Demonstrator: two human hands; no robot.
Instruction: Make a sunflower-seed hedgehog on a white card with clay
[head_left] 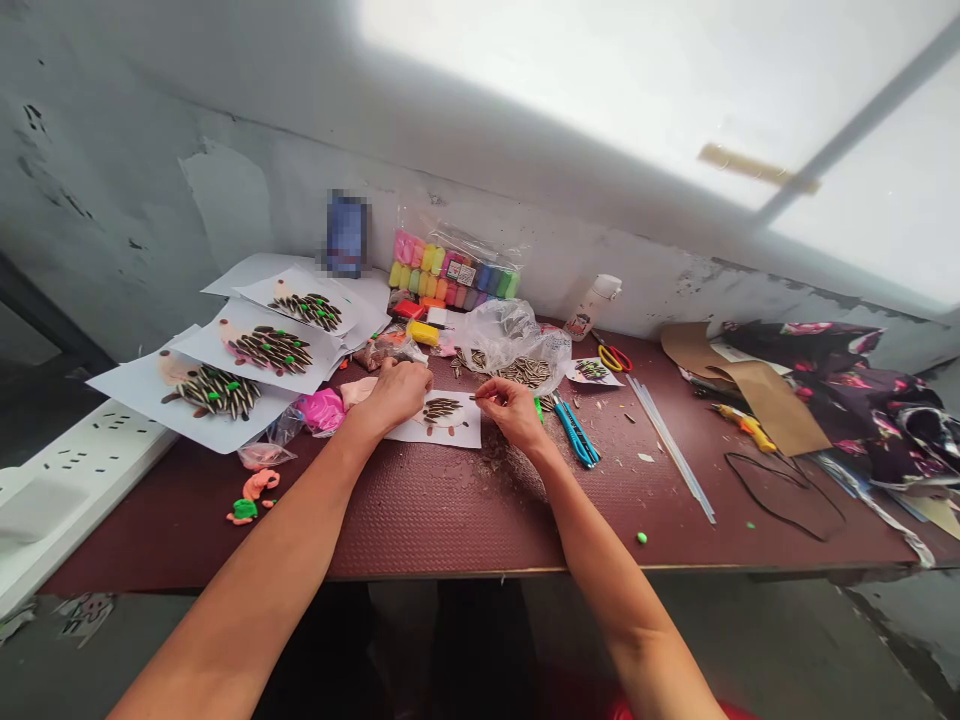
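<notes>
A white card [469, 438] with a hedgehog figure, its back covered in striped sunflower seeds [441, 410], lies between my hands. My left hand [400, 392] rests over the card's left part with fingers curled down; what is under the fingertips is hidden. At the card's right edge, my right hand [511, 410] is closed in a pinch, with a small dark sliver, apparently a sunflower seed [473, 397], at its fingertips. Just behind my right hand is a pile of loose sunflower seeds [527, 373], partly under a clear plastic bag [504, 330].
Finished-looking hedgehog sheets [277, 350] are stacked at left, beside a white power strip [82, 470]. A pack of coloured clay [454, 270] leans on the wall. Rightward are a blue cutter [576, 432], scissors [615, 357], glue sticks [671, 450], a bottle [592, 307] and a glue gun [750, 427].
</notes>
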